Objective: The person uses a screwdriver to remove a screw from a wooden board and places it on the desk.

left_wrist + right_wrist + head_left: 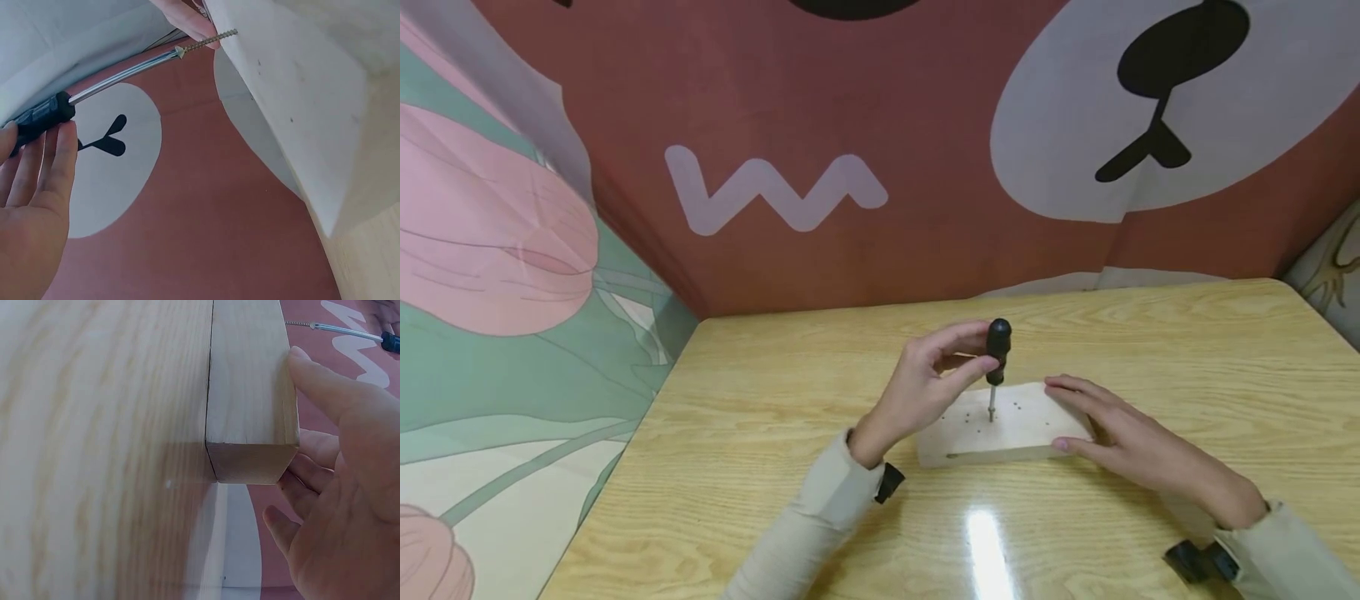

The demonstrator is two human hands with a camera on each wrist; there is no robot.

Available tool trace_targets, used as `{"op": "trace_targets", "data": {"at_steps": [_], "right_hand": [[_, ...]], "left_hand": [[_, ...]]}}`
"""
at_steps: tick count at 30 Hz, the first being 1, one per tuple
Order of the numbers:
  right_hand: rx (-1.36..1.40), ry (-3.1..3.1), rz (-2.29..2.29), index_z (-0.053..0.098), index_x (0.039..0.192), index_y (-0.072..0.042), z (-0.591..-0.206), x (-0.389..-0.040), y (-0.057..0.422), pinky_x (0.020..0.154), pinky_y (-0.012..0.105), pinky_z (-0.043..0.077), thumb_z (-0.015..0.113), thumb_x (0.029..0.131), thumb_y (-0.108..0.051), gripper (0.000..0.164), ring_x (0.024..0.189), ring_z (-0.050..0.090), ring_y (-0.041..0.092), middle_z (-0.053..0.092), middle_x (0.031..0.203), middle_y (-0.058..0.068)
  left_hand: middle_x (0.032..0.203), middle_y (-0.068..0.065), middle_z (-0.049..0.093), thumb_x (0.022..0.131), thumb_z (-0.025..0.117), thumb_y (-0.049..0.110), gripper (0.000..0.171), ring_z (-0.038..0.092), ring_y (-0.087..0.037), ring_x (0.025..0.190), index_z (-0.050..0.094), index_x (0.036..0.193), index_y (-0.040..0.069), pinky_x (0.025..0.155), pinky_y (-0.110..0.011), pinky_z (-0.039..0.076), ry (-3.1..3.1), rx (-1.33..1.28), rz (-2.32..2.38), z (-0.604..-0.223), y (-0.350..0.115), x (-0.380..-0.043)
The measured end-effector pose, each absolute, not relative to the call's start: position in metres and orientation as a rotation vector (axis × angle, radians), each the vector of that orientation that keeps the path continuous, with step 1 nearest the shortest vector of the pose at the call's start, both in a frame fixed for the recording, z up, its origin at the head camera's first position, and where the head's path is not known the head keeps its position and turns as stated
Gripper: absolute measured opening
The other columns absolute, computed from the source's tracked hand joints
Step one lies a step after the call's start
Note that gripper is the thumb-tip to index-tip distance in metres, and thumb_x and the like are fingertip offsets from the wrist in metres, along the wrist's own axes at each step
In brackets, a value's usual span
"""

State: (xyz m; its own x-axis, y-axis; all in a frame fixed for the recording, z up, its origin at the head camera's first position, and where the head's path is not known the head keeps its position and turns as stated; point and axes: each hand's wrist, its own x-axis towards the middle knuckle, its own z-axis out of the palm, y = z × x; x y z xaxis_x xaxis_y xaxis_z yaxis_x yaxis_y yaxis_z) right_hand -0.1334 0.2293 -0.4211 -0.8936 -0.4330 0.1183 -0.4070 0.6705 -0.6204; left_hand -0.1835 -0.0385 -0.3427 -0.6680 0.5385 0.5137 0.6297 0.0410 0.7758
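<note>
A pale wooden block (1030, 429) with several small holes in its top lies on the table. From one hole a brass-coloured screw (209, 41) stands up, most of its thread showing. The black-handled screwdriver (997, 342) is upright, its tip on the screw head. My left hand (921, 387) pinches the handle between thumb and fingers. At the block's right end, my right hand (1131, 433) grips it, thumb on the near side and fingers over the far side. In the right wrist view, the thumb (315, 375) lies along the block's edge.
The wood-grain table (760, 467) extends around the block on all sides. Behind it rises a red wall covering (850, 267) with a cartoon print, and a floral cloth (497, 350) hangs at the left. Dark wrist cameras sit on both sleeves.
</note>
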Motion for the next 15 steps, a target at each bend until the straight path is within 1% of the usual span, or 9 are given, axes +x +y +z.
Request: {"op": "trace_targets", "data": {"at_steps": [5, 10, 12, 15], "right_hand": [[-0.697, 2.808, -1.059, 0.044, 0.147, -0.007, -0.4199, -0.1337, 0.2298, 0.102, 0.067, 0.038, 0.068, 0.094, -0.036, 0.066, 0.140, 0.037, 0.045, 0.038, 0.155, 0.017], [-0.687, 2.804, -1.070, 0.045, 0.147, -0.006, -0.4196, -0.1340, 0.2301, 0.102, 0.068, 0.038, 0.069, 0.093, -0.036, 0.066, 0.139, 0.036, 0.046, 0.038, 0.154, 0.019], [-0.688, 2.808, -1.067, 0.045, 0.147, -0.006, -0.4199, -0.1339, 0.2301, 0.102, 0.068, 0.038, 0.069, 0.093, -0.036, 0.066, 0.139, 0.037, 0.046, 0.038, 0.154, 0.018], [-0.693, 2.819, -1.051, 0.045, 0.147, -0.007, -0.4206, -0.1339, 0.2300, 0.101, 0.066, 0.038, 0.068, 0.093, -0.037, 0.065, 0.140, 0.038, 0.044, 0.038, 0.154, 0.017]], "left_hand": [[0.112, -0.022, 0.071, 0.090, 0.070, -0.001, 0.039, 0.072, -0.027, 0.101, 0.061, 0.128, -0.005, 0.084, -0.026, 0.061, -2.225, -1.232, -1.763, -0.3402, -0.0398, -0.1831], [0.108, -0.022, 0.072, 0.086, 0.073, -0.002, 0.039, 0.072, -0.024, 0.097, 0.063, 0.124, -0.006, 0.083, -0.027, 0.062, -2.193, -1.218, -1.776, -0.3410, -0.0376, -0.1842], [0.109, -0.023, 0.071, 0.087, 0.072, -0.003, 0.036, 0.071, -0.025, 0.098, 0.064, 0.122, -0.006, 0.083, -0.029, 0.062, -2.170, -1.210, -1.798, -0.3431, -0.0366, -0.1845], [0.112, -0.026, 0.070, 0.089, 0.069, -0.004, 0.032, 0.071, -0.031, 0.101, 0.063, 0.121, -0.008, 0.083, -0.031, 0.062, -2.142, -1.204, -1.845, -0.3464, -0.0360, -0.1841]]}}
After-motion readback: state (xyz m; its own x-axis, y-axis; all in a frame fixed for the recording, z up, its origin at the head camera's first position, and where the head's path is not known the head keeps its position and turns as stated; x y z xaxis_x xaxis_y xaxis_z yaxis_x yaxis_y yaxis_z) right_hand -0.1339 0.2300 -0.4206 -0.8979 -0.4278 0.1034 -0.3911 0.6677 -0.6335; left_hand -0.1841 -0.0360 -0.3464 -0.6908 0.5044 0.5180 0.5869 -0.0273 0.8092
